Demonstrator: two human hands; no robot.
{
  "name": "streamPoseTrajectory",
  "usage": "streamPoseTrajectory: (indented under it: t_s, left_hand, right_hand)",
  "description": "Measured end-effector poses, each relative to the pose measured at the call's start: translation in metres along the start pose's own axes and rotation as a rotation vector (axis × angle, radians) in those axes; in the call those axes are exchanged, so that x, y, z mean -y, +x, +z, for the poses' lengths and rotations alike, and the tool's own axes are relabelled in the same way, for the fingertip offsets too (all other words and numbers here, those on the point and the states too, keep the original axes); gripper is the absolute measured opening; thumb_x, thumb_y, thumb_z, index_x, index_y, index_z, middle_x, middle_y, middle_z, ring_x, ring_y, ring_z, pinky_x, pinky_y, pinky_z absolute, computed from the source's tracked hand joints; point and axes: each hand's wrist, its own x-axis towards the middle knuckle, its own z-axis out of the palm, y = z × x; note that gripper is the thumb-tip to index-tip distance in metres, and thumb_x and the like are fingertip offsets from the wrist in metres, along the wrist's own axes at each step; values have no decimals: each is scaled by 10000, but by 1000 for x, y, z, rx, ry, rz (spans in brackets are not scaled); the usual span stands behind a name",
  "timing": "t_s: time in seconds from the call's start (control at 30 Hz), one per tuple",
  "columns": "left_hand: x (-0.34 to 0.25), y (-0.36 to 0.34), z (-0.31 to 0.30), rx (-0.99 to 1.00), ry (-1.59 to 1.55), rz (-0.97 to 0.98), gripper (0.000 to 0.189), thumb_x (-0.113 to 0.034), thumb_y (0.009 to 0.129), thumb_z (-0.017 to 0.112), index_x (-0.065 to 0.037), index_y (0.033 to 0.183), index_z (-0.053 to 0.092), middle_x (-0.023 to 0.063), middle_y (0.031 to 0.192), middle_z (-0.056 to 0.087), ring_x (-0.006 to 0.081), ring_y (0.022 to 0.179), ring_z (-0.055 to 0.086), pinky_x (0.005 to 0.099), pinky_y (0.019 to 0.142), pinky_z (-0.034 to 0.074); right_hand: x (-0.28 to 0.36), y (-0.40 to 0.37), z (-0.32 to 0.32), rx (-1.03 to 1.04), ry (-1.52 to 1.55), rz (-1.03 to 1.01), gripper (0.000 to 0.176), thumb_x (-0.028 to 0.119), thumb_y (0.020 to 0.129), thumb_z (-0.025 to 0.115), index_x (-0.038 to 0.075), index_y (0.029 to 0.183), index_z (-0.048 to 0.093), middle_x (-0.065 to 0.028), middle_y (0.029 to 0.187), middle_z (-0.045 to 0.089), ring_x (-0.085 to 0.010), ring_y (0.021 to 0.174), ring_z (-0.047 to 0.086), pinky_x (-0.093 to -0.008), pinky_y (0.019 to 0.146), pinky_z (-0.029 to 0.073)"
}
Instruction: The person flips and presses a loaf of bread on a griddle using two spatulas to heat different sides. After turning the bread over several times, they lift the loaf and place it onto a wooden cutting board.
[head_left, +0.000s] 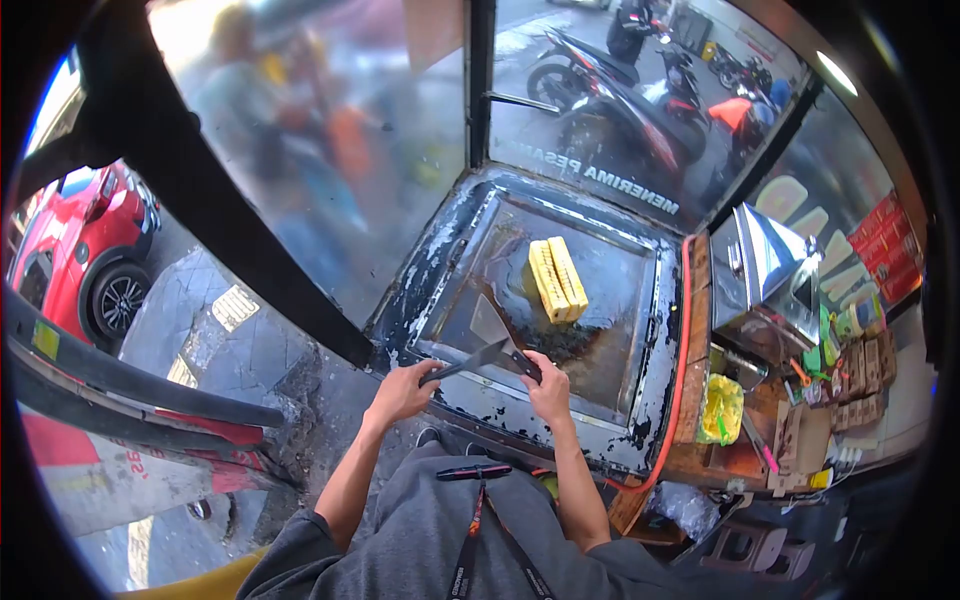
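My left hand (401,394) is closed round the dark handle of a knife (470,362), whose blade points right. A scraper (492,325) with a flat metal blade is in my right hand (548,386), its black handle gripped and its blade pointing up and left. The two tools cross or nearly touch over the front edge of the griddle (610,370). Beyond them, apart from both tools, two yellow bread pieces (558,280) lie side by side on the griddle. Dark residue marks the metal in front of the bread.
A metal box (765,275) stands right of the griddle on a wooden counter (690,400), with a yellow tub (722,408) nearer me. An orange hose (684,350) borders the griddle. Glass panes rise behind it. A blurred person (270,130) is outside, left of parked motorcycles (620,95).
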Motion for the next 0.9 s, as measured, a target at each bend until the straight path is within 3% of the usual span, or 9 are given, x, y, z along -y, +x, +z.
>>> streamPoseTrajectory:
  t_s: [0.1, 0.13, 0.23, 0.27, 0.37, 0.47, 0.57, 0.73, 0.9]
  left_hand:
    - [29, 17, 5, -244, 49, -83, 327, -233, 853, 567, -99, 1151, 573, 249, 828, 639, 436, 822, 607, 505, 740, 458]
    - [35, 22, 6, -287, 27, -137, 329, -237, 862, 562, -82, 1152, 565, 259, 844, 639, 446, 835, 604, 511, 756, 457]
    - [33, 19, -7, -263, -111, -264, 338, -241, 873, 555, -67, 1162, 562, 263, 852, 642, 441, 849, 612, 494, 766, 465]
    - [38, 17, -7, -275, -145, -236, 336, -229, 873, 564, -52, 1160, 564, 246, 832, 645, 405, 819, 626, 464, 742, 470]
    - [50, 7, -3, -290, -252, -185, 335, -202, 875, 581, -19, 1155, 569, 191, 765, 643, 304, 730, 645, 389, 678, 478]
    - [51, -7, -4, -255, -372, -221, 349, -200, 880, 579, -5, 1168, 563, 110, 671, 600, 190, 631, 592, 336, 616, 463]
    - [37, -18, -16, -238, -455, -326, 330, -210, 874, 578, -8, 1134, 578, 210, 770, 651, 328, 751, 660, 399, 704, 487]
    - [44, -24, -9, -248, -487, -296, 352, -217, 879, 582, -7, 1161, 559, 188, 732, 644, 305, 710, 657, 389, 677, 488]
    - [41, -40, -13, -225, -532, -304, 356, -208, 879, 591, 0, 1166, 554, 181, 715, 642, 295, 687, 654, 389, 659, 489]
  right_hand:
    - [-9, 5, -10, 56, 16, 37, 446, -12, 700, 701, 73, 1126, 602, -120, 946, 688, -239, 858, 665, -328, 759, 497]
    - [-16, 5, -11, 91, 72, 141, 427, -18, 712, 688, 67, 1123, 605, -106, 928, 691, -206, 833, 662, -310, 741, 500]
    - [-35, 3, -14, 179, 39, 267, 397, 26, 724, 699, 69, 1109, 615, -101, 911, 692, -205, 821, 664, -311, 728, 501]
    - [-26, 3, -16, 163, -116, 151, 382, 117, 734, 705, 70, 1104, 623, -118, 905, 692, -237, 820, 671, -340, 736, 507]
    - [7, 22, -17, 334, -541, 289, 375, 194, 747, 686, 79, 1099, 629, -150, 926, 686, -299, 855, 667, -390, 764, 510]
    - [30, 63, -4, 282, -627, 142, 325, 250, 792, 633, 95, 1078, 634, -175, 958, 675, -352, 903, 641, -432, 797, 496]
    - [50, 126, 18, 256, -681, 73, 310, 291, 824, 601, 118, 1079, 634, -167, 965, 675, -350, 911, 640, -445, 802, 490]
    - [8, 216, 49, 161, -850, -62, 270, 294, 808, 591, 152, 1021, 678, -151, 912, 687, -346, 871, 653, -456, 784, 503]
    - [46, 194, 11, 449, -1082, 49, 233, 299, 712, 624, 171, 868, 740, -125, 859, 698, -298, 839, 671, -422, 757, 523]
